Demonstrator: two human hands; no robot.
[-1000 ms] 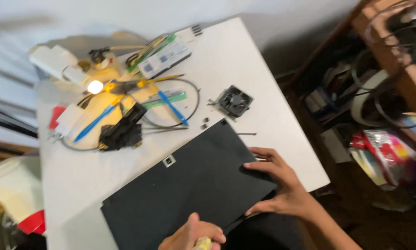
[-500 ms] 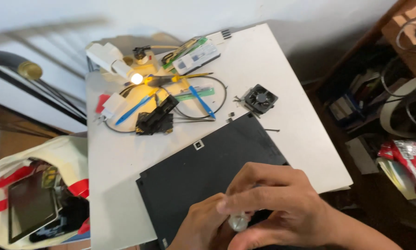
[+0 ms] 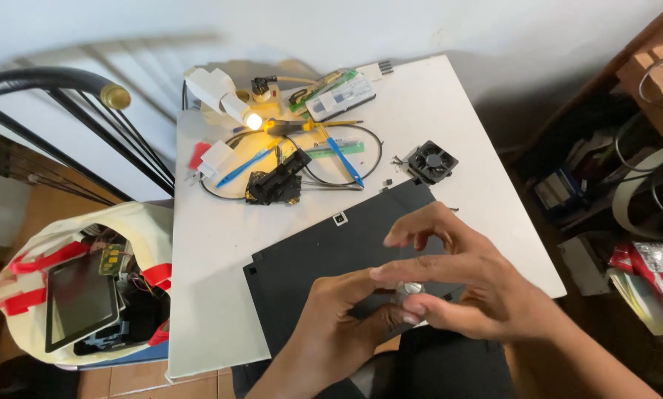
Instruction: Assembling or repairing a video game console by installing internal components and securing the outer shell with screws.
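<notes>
I see a cloth bag point(image 3: 135, 222) on the floor left of the white table point(image 3: 213, 295), holding a tablet point(image 3: 80, 299) and loose parts. Over the black panel point(image 3: 324, 251), my left hand point(image 3: 339, 332) and right hand point(image 3: 479, 288) meet on a small silvery piece point(image 3: 409, 290). Left fingers pinch it from below; right thumb and forefinger close on it, other fingers spread. Which way it points, I cannot tell. The panel's long axis runs diagonally toward a small fan point(image 3: 432, 161).

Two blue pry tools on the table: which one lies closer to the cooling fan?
The blue pry tool inside the black cable loop, right of the yellow-handled screwdriver. The other blue one lies farther left, by the white block, away from the cooling fan.
</notes>
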